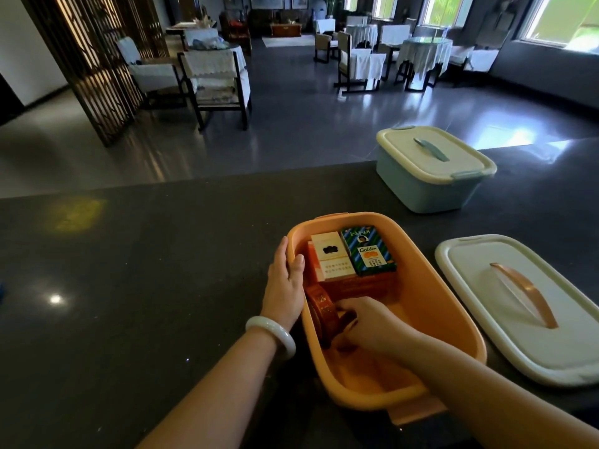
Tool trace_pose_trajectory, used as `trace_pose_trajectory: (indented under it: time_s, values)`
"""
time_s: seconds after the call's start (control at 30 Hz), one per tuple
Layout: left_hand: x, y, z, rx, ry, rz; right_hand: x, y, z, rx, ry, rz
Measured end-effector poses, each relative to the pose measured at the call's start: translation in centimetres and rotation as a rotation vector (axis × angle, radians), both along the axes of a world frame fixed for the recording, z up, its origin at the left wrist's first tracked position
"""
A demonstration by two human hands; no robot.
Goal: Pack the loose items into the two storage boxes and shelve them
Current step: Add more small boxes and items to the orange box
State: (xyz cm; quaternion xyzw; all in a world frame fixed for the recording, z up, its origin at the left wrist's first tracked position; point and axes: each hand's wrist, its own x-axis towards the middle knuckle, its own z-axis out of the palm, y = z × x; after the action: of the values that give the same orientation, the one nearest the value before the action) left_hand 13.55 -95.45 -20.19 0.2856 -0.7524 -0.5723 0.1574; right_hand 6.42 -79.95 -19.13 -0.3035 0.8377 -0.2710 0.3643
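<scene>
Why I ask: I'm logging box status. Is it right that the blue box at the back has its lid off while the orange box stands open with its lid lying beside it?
Not quite. The head view shows the blue box closed, its cream lid on. The rest holds: the orange box stands open, its white lid lying beside it on the counter.

The dark speckled tabletop (136, 273) carries a yellowish patch of light and a small bright glare spot toward its left side. Beyond it stretches a glossy grey floor (291, 124). A tall wooden lattice screen (94, 63) stands at the left, with cloth-draped chairs (215, 82) just beside it. Farther back, a round table under a pale cloth (424, 55) sits among more covered chairs. Bright windows (560, 17) line the right wall, showing green outside.
</scene>
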Motion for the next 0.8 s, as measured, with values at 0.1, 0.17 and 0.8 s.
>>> trace_pose_trajectory:
  time_s: [0.1, 0.17, 0.8]
  values:
    - [0.0, 0.1, 0.1, -0.013, -0.012, 0.006, 0.5, -0.5, -0.2, -0.017, 0.005, -0.005]
    - [0.1, 0.1, 0.2, -0.023, -0.023, 0.005, 0.7, -0.8, -0.3, -0.034, 0.024, 0.002]
    - [-0.1, 0.5, 0.5, -0.061, -0.088, 0.044, -1.0, -2.1, -1.0, -0.049, 0.024, -0.036]
